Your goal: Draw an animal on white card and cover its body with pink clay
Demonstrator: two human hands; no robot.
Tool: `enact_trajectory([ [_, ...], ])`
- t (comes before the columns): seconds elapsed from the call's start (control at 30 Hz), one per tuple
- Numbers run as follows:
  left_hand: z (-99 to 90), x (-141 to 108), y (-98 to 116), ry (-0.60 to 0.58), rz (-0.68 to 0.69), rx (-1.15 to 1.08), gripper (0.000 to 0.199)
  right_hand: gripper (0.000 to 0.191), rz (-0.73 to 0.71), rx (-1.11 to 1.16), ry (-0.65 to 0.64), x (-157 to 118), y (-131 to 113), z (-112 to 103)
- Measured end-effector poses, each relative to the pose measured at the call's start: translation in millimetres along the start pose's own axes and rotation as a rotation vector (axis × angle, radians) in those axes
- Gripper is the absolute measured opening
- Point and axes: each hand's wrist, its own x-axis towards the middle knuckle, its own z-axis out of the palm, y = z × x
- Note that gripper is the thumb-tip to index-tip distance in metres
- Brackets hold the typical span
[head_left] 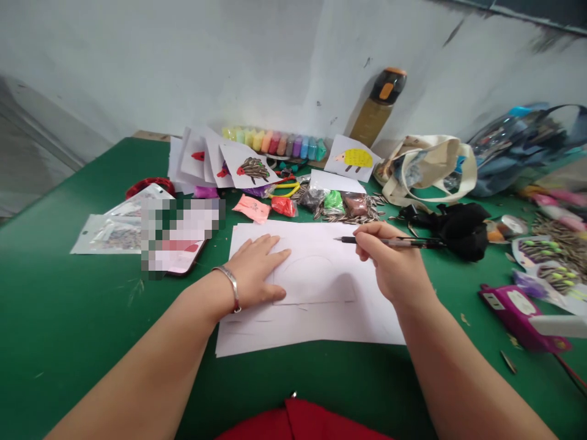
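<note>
Drawing on white paper (380,318) at a green table (114,330), a seated person works with two bare hands. The paper lies flat, centrally in front of the body; offset edges suggest several sheets, though their number cannot be told. The left hand (259,275) rests palm down on it, fingers spread, grasping nothing. The right hand (383,260) is closed around a black pen (348,240), held nearly level with the tip pointing left over the paper; whether the tip touches cannot be told.

Progress: one faint arc (312,258) is present, above a straight dark line (316,303) that may instead be the edge of a smaller sheet. The drawing appears to be at an early stage: the arc carries no visible detail or colour, so any inner features seem still undone.

Counts: one pen; one bracelet (233,288), on the left wrist; two clearly visible hedgehog pictures, one yellow (359,158) and one dark-bodied with a red face (254,171); five small packets just behind the paper, namely salmon (251,208), red (284,206), dark grey (313,199), green (333,200) and brown (356,204); one drinking bottle (380,110); one cream tote bag (440,150). Striped seeds (364,217) lie scattered, too many to count.
</note>
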Motion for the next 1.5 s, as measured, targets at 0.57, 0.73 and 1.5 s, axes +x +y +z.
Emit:
enact_trajectory([
  [0.57, 3.9, 3, 1, 0.038, 0.011, 0.033, 0.081, 0.010, 0.002, -0.286, 0.071, -32, 32, 10],
  [0.73, 2.8, 3, 2, 0.011, 0.003, 0.030, 0.082, 0.012, -0.072, -0.309, 0.072, -31, 34, 11],
  [1.5, 4.8, 3, 0, 0.027, 0.013, 0.006, 0.082, 0.014, -0.130, -0.382, 0.022, -30, 35, 8],
])
